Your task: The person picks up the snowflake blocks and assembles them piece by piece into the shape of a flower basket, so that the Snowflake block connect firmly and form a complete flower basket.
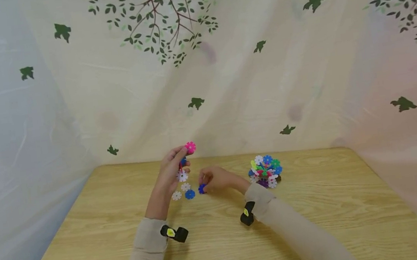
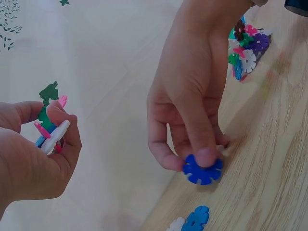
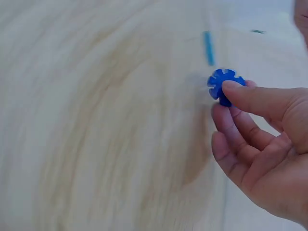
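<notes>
In the head view my left hand [image 1: 168, 173] holds up a small joined cluster of notched plastic discs, among them a pink disc [image 1: 190, 147]. The left wrist view shows a white disc [image 2: 56, 137] and blue, green and pink parts in that cluster; fingers hide some of it. To the right and lower, my right hand [image 1: 219, 177] pinches a dark blue notched disc [image 3: 217, 84] between thumb and fingers, close above the table. Beside it on the tabletop lie a lighter blue disc [image 1: 190, 194] and white discs [image 1: 176, 196].
A heap of many-coloured notched discs [image 1: 265, 170] sits on the wooden table [image 1: 319, 203], right of my right hand. Behind the table hangs a pale cloth [image 1: 226, 84] printed with leaves and branches. Each sleeve cuff has a black strap [image 1: 247, 214] on it.
</notes>
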The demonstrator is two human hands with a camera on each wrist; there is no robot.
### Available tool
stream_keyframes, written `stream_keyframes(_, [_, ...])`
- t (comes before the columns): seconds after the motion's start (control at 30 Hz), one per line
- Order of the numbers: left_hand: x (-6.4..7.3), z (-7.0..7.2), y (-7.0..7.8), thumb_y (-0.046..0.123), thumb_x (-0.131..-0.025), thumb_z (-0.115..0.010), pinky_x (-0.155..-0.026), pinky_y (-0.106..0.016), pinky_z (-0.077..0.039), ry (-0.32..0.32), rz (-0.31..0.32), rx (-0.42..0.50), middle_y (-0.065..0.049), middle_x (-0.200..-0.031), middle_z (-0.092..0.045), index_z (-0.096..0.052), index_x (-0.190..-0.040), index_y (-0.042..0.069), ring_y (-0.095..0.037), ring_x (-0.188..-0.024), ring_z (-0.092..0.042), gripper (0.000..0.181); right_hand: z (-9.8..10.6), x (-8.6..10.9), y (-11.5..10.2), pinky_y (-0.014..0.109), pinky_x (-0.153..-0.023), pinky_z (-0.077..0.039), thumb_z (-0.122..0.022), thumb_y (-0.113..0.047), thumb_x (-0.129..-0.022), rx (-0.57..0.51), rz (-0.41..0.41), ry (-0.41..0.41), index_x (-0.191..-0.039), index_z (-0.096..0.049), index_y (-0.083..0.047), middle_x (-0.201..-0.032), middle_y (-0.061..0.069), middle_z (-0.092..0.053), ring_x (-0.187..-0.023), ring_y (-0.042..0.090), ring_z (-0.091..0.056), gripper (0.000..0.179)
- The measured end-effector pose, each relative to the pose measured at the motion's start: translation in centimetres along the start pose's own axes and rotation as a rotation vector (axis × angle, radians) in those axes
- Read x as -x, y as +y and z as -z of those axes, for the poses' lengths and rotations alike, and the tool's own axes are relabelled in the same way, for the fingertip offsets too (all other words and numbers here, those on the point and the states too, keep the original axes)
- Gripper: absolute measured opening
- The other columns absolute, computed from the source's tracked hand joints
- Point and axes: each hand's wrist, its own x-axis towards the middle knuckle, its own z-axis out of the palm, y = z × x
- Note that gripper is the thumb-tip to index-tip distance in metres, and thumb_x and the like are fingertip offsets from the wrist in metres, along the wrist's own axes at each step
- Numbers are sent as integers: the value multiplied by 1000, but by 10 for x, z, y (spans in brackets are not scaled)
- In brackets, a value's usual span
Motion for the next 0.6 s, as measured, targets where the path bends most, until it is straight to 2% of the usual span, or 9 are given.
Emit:
stream_keyframes(0.1, [1, -2, -1, 25, -107, -55, -55, -15, -45, -14, 5, 3, 6, -104, -59, -54, -133, 7, -5, -71, -55, 32, 2, 3, -1, 24, -73, -55, -74, 2, -89, -100, -3, 54, -106, -69, 2, -98, 14, -73, -85, 10, -65, 18])
stream_keyframes(0.2, [0, -3, -3, 23, -107, -55, -54, -15, -44, -40, 2, 2, 5, -104, -57, -52, -136, 4, -5, -70, -54, 35, 7, 9, -6, 28, -78, -58, -72, 0, -92, -209, 0, 147, -112, -69, 6, -99, 12, -74, -84, 6, -65, 22])
stream_keyframes(0.3, [-1, -3, -4, 23, -107, -53, -54, -15, -45, -69, -9, -30, 4, -107, -56, -50, -142, 3, -5, -71, -53, 40, 13, 15, -18, 34, -79, -59, -70, 0, -93, -330, 16, 279, -115, -68, 9, -98, 8, -75, -82, 7, -66, 24])
stream_keyframes(0.37, [-2, -2, -5, 24, -108, -51, -54, -16, -45, -93, -12, -58, 3, -110, -54, -49, -144, 3, -5, -72, -53, 42, 17, 18, -25, 34, -77, -59, -70, 0, -94, -395, 33, 383, -114, -69, 10, -95, 6, -75, -80, 9, -67, 23])
stream_keyframes(0.47, [-2, -2, -5, 24, -109, -50, -54, -16, -45, -124, -13, -83, 2, -111, -53, -48, -145, 5, -5, -71, -52, 42, 22, 20, -34, 28, -76, -59, -71, -1, -94, -458, 66, 523, -111, -69, 9, -96, 9, -74, -81, 11, -67, 21])
stream_keyframes(0.6, [-3, -2, -7, 24, -109, -50, -52, -17, -45, -148, -6, -86, 2, -106, -57, -50, -142, 7, -5, -67, -52, 38, 23, 21, -39, 25, -76, -60, -73, -4, -93, -468, 80, 659, -109, -71, 7, -103, 22, -72, -82, 9, -67, 19])
